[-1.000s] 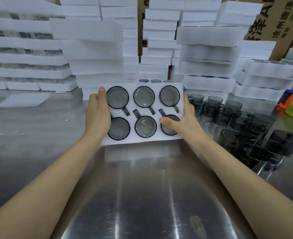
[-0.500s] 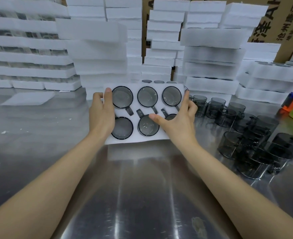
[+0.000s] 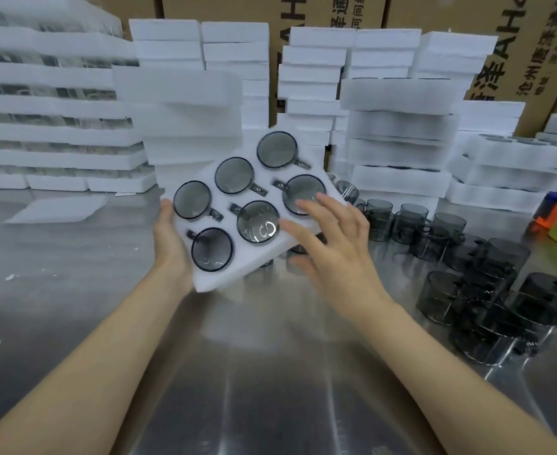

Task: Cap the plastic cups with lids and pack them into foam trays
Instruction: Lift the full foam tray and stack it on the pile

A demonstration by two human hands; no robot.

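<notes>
Six lidded cups (image 3: 258, 221) sit in the round sockets of a white foam tray (image 3: 204, 279), which is lifted and tilted at the frame's centre. The left hand (image 3: 168, 244) grasps its lower-left edge; the right hand (image 3: 339, 251) lies with fingers spread and straight against its right side. Judging by the tilt, the smooth, smoky-grey plastic cups could slide out of the sockets. The soft, crumbly foam could crack under a one-edge hold. A swing rightward could topple the loose cups (image 3: 467, 280) on the shiny steel table (image 3: 270, 389).
</notes>
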